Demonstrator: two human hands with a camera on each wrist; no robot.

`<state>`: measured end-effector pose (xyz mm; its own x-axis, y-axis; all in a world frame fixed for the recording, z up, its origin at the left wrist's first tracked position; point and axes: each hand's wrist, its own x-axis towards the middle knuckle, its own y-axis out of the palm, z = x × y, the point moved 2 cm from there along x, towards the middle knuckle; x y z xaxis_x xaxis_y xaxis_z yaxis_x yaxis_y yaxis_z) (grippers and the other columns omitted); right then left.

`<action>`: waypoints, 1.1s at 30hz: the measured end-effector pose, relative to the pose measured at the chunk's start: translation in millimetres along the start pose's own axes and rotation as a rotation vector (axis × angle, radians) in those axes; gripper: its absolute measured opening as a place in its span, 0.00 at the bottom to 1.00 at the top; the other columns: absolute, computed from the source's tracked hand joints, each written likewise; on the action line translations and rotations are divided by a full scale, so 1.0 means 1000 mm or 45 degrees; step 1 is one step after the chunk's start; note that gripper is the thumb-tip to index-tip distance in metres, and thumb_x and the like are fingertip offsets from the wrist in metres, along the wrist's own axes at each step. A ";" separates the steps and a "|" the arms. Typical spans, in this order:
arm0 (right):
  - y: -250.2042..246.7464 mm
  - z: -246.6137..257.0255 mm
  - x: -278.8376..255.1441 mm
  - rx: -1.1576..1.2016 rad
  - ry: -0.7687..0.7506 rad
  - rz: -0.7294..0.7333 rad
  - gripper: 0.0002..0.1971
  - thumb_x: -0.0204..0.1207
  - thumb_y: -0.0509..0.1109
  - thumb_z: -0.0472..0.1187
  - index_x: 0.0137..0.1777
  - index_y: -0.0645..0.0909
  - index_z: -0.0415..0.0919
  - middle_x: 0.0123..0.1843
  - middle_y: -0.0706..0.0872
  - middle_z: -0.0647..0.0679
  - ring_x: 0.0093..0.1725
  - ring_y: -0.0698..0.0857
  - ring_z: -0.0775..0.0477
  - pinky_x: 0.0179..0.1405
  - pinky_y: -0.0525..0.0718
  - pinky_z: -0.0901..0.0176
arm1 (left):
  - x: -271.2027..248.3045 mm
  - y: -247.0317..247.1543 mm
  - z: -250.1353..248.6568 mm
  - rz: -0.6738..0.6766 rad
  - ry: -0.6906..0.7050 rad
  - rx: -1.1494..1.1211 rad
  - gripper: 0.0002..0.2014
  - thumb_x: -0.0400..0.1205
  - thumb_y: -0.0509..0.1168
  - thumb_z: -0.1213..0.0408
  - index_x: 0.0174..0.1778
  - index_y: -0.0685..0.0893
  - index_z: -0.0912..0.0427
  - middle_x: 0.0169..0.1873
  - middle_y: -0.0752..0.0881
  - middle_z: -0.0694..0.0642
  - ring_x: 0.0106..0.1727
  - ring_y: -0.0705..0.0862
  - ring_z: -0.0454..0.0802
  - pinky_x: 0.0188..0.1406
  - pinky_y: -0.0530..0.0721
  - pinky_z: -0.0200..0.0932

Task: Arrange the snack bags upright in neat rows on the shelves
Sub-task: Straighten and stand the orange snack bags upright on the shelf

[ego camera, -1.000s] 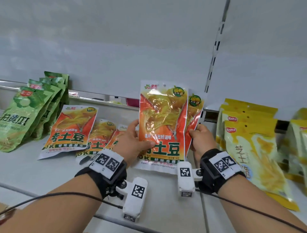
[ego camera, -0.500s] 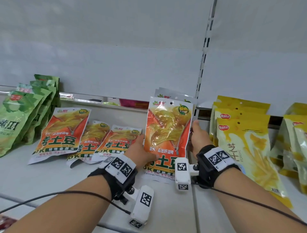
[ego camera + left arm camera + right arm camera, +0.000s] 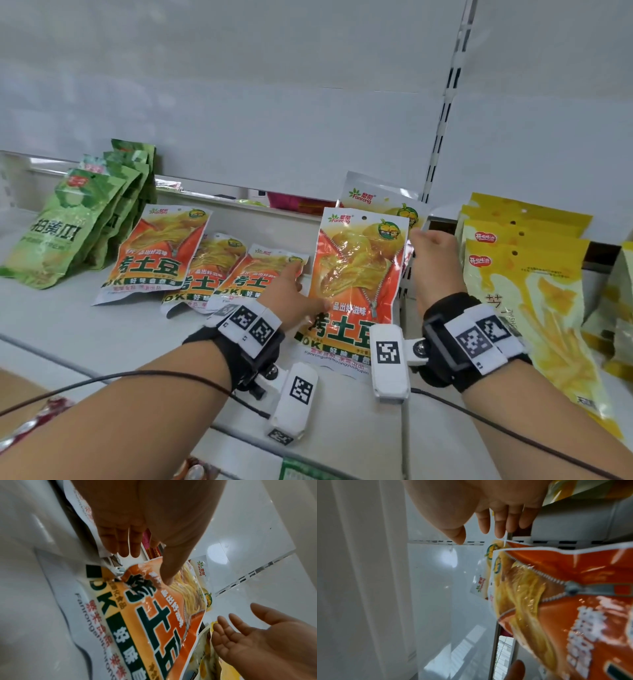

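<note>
An orange potato-chip bag [image 3: 359,274] stands upright on the white shelf [image 3: 68,329], and a second like bag [image 3: 380,202] stands right behind it. My left hand [image 3: 301,291] is at the front bag's left edge. Its thumb [image 3: 168,580] touches the bag's front and its fingers [image 3: 120,545] are straight beside the edge. My right hand [image 3: 428,250] is next to the bags' right edge, with straight fingers [image 3: 500,524] that hold nothing. Three more orange bags [image 3: 212,274] lean back in a loose overlap to the left.
A row of green bags [image 3: 78,226] stands at the far left. Yellow bags [image 3: 524,274] stand in a row on the right, close to my right wrist. A slotted upright post [image 3: 442,120] runs up the back wall behind the two bags.
The two orange bags came down from mid-air and now stand on the shelf near the back. My right hand let go of them, and my left hand's fingers straightened.
</note>
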<state>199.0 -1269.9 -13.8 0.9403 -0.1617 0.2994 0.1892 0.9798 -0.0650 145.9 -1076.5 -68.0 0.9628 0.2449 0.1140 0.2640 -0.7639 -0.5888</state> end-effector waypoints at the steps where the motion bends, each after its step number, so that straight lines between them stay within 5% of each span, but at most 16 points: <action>1: 0.003 0.004 -0.005 0.013 -0.002 0.042 0.10 0.79 0.62 0.49 0.55 0.74 0.44 0.48 0.83 0.46 0.46 0.84 0.48 0.43 0.82 0.53 | -0.001 -0.004 0.001 -0.035 -0.007 -0.035 0.41 0.73 0.76 0.55 0.80 0.63 0.54 0.67 0.79 0.59 0.64 0.80 0.57 0.63 0.80 0.51; 5: 0.028 0.024 -0.030 0.169 0.031 0.385 0.03 0.79 0.65 0.40 0.44 0.79 0.48 0.43 0.82 0.48 0.42 0.82 0.50 0.35 0.81 0.60 | -0.002 -0.034 0.013 -0.192 -0.059 -0.083 0.31 0.79 0.69 0.56 0.77 0.68 0.55 0.64 0.80 0.57 0.59 0.81 0.55 0.58 0.80 0.48; 10: 0.089 0.032 -0.053 0.062 0.090 0.718 0.07 0.78 0.66 0.36 0.41 0.79 0.32 0.41 0.80 0.40 0.40 0.77 0.45 0.42 0.79 0.54 | 0.002 -0.083 0.038 -0.347 -0.097 -0.045 0.21 0.81 0.65 0.58 0.71 0.77 0.56 0.62 0.82 0.57 0.58 0.82 0.55 0.61 0.81 0.49; 12: 0.116 0.029 -0.058 -0.059 0.067 0.755 0.10 0.77 0.66 0.34 0.40 0.78 0.26 0.38 0.75 0.41 0.39 0.73 0.44 0.43 0.76 0.50 | 0.006 -0.103 0.049 -0.359 -0.091 0.005 0.18 0.81 0.64 0.61 0.67 0.79 0.55 0.58 0.84 0.55 0.50 0.83 0.51 0.49 0.84 0.38; 14: 0.142 0.025 -0.061 -0.334 0.040 0.768 0.09 0.78 0.65 0.37 0.39 0.80 0.34 0.37 0.77 0.44 0.38 0.75 0.48 0.44 0.76 0.52 | 0.010 -0.120 0.061 -0.288 -0.136 0.083 0.18 0.81 0.64 0.62 0.67 0.80 0.55 0.59 0.84 0.56 0.48 0.81 0.50 0.41 0.80 0.34; 16: 0.162 0.021 -0.062 -0.486 0.067 0.739 0.08 0.79 0.63 0.39 0.45 0.80 0.36 0.44 0.77 0.41 0.42 0.78 0.45 0.43 0.72 0.58 | 0.014 -0.131 0.074 -0.154 -0.182 0.212 0.16 0.82 0.62 0.59 0.64 0.82 0.57 0.63 0.83 0.58 0.53 0.80 0.53 0.49 0.78 0.42; 20: 0.193 0.014 -0.066 -0.732 0.166 0.643 0.19 0.85 0.51 0.36 0.73 0.74 0.44 0.70 0.75 0.35 0.67 0.77 0.37 0.58 0.73 0.62 | 0.024 -0.147 0.095 -0.001 -0.202 0.364 0.23 0.83 0.61 0.55 0.74 0.75 0.58 0.72 0.77 0.58 0.67 0.78 0.56 0.60 0.75 0.44; 23: 0.212 0.010 -0.064 -0.869 0.204 0.591 0.20 0.85 0.54 0.36 0.76 0.70 0.42 0.72 0.76 0.36 0.69 0.77 0.37 0.54 0.78 0.60 | 0.031 -0.158 0.104 0.077 -0.196 0.502 0.24 0.83 0.61 0.53 0.72 0.75 0.62 0.68 0.79 0.60 0.65 0.80 0.56 0.52 0.74 0.42; 25: 0.221 0.009 -0.062 -0.921 0.242 0.555 0.21 0.85 0.52 0.33 0.78 0.67 0.43 0.73 0.75 0.36 0.70 0.76 0.37 0.61 0.74 0.58 | 0.035 -0.163 0.110 0.118 -0.203 0.581 0.25 0.83 0.60 0.51 0.72 0.74 0.64 0.65 0.80 0.60 0.63 0.80 0.56 0.50 0.73 0.41; 27: 0.227 0.007 -0.063 -0.956 0.305 0.545 0.20 0.85 0.52 0.34 0.76 0.69 0.39 0.72 0.76 0.38 0.70 0.76 0.39 0.61 0.71 0.59 | 0.039 -0.166 0.115 0.123 -0.209 0.610 0.26 0.83 0.60 0.51 0.71 0.73 0.65 0.60 0.81 0.60 0.57 0.80 0.55 0.47 0.75 0.41; 31: 0.236 0.000 -0.055 -1.195 0.303 0.518 0.13 0.84 0.53 0.33 0.61 0.77 0.35 0.51 0.83 0.41 0.59 0.81 0.39 0.55 0.75 0.57 | 0.049 -0.169 0.122 0.075 -0.255 0.487 0.27 0.81 0.64 0.54 0.73 0.69 0.64 0.51 0.81 0.57 0.48 0.78 0.54 0.38 0.76 0.40; 33: 0.240 -0.006 -0.054 -1.167 0.357 0.478 0.12 0.85 0.52 0.33 0.57 0.77 0.38 0.42 0.80 0.43 0.53 0.80 0.41 0.55 0.76 0.55 | 0.053 -0.168 0.125 0.045 -0.275 0.389 0.33 0.78 0.65 0.54 0.77 0.63 0.63 0.62 0.80 0.62 0.56 0.81 0.59 0.53 0.82 0.48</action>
<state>195.3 -1026.6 -51.4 0.9933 -0.0009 -0.1155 -0.0978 0.5256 -0.8451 145.8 -860.6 -62.8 0.9281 0.3669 -0.0629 0.1704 -0.5690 -0.8045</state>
